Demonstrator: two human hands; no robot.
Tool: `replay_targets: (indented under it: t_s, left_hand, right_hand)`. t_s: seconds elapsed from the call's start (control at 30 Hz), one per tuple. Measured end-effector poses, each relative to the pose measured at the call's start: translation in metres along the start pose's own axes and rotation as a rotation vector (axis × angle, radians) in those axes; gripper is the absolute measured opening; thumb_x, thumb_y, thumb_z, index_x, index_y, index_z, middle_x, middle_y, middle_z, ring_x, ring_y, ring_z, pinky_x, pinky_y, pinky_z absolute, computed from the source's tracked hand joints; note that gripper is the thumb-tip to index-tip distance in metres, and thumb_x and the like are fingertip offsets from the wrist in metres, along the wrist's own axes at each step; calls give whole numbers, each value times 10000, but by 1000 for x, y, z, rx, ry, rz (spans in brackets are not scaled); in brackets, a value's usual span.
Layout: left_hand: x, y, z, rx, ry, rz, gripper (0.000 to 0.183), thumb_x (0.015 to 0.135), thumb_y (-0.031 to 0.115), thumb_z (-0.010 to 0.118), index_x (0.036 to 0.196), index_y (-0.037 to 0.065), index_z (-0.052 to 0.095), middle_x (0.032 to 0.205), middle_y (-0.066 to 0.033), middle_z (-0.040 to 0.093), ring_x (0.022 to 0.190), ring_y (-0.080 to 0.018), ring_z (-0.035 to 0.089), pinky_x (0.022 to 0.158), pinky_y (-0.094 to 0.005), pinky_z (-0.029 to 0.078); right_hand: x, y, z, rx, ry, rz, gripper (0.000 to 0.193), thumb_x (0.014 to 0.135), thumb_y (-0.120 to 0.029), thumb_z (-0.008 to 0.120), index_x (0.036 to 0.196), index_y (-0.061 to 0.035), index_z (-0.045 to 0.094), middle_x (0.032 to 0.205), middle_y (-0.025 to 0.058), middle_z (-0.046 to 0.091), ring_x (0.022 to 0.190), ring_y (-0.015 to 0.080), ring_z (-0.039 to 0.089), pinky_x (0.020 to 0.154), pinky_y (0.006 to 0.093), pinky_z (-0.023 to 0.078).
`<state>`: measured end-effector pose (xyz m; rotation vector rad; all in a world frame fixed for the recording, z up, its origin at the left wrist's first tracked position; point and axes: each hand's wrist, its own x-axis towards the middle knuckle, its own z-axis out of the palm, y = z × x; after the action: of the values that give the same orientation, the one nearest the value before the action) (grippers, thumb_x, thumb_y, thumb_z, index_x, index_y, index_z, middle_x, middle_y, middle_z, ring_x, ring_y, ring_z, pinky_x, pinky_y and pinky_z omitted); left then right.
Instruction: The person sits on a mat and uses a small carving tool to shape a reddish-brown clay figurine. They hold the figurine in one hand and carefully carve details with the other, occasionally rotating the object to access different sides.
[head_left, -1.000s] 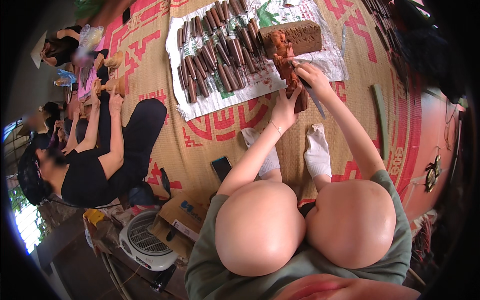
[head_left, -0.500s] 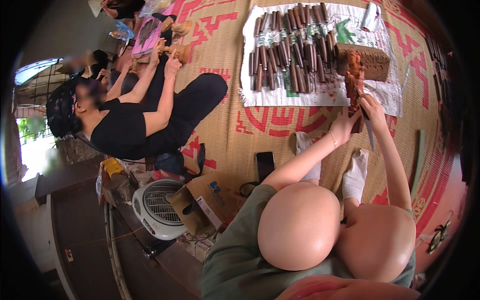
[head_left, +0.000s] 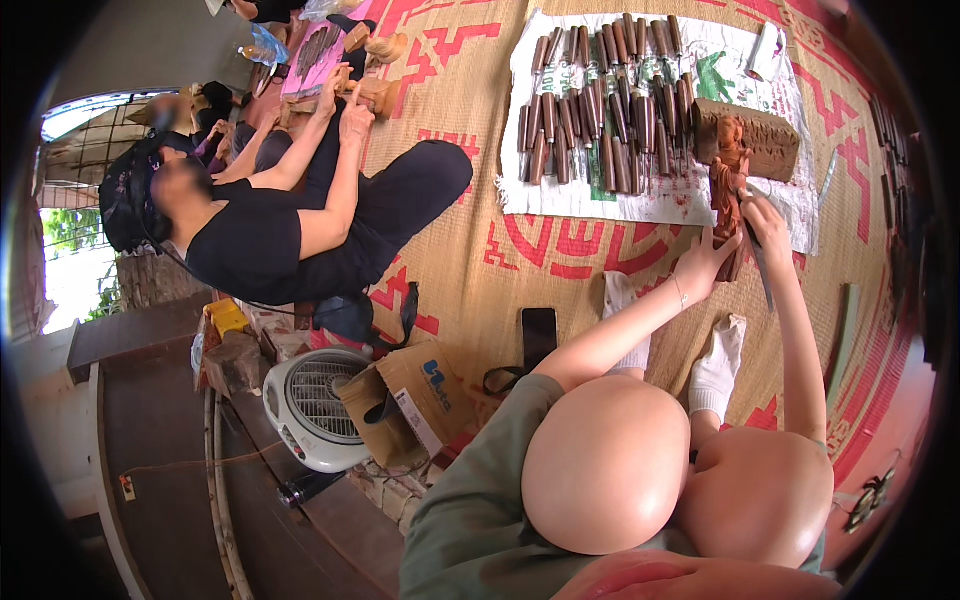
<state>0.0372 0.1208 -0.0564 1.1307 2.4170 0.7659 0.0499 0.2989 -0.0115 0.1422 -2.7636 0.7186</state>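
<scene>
A reddish-brown carved wooden figurine (head_left: 729, 185) stands in front of me, its top close to a brown wooden block (head_left: 765, 135). My left hand (head_left: 703, 262) is closed around the lower part of the figurine. In my right hand (head_left: 766, 226) is a slim carving knife (head_left: 767, 280), held against the figurine's right side; its long grey end points back toward me. Just beyond, many dark-handled carving tools (head_left: 600, 110) lie in rows on a white printed cloth (head_left: 660, 205).
A woven mat with red patterns (head_left: 460, 230) covers the floor. A phone (head_left: 539, 335) lies left of my feet. Further left are an open cardboard box (head_left: 410, 395), a grey fan (head_left: 318, 410) and a seated co-worker in black (head_left: 250, 235) handling a pale wooden carving (head_left: 378, 95).
My view has shifted, so the scene sits slightly further right and lower. The figurine stands more upright to my view, still between my hands. The co-worker's hands remain at their carving.
</scene>
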Motion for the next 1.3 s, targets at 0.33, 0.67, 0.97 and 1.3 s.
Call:
replay_targets:
  t_s: [0.33,0.67,0.97,1.3]
  left_hand:
    - [-2,-5,5,-42,36,32,917,634,18,730,1429,232,327,1196,-290,367,949,-461,521,774,-471,511]
    - [4,-5,7,-12,-15,7,950,617,-45,703,1440,219,307,1188,-266,370,969,-439,518,804,-454,502]
    - [5,-10,21,13,25,14,886,634,-50,676,1417,201,346,1211,-275,375,975,-443,517,808,-459,499]
    - [-1,-1,4,-6,-25,-68,694,771,-18,545,1379,275,381,1281,-281,347,949,-449,551,711,-468,539]
  right_hand:
    - [-12,0,1,32,-127,70,166,791,1,533,956,10,517,1142,179,578,1039,379,562,869,398,465]
    - [-7,0,4,54,-18,98,183,783,-45,548,964,-57,526,971,131,567,928,351,586,749,411,474]
    - [11,-3,-5,-54,84,-74,168,757,-59,552,912,-23,497,985,147,578,941,344,575,788,407,478]
    - [8,-11,-8,-46,-9,-2,133,770,-46,522,900,-26,510,1035,145,583,1005,336,563,834,405,468]
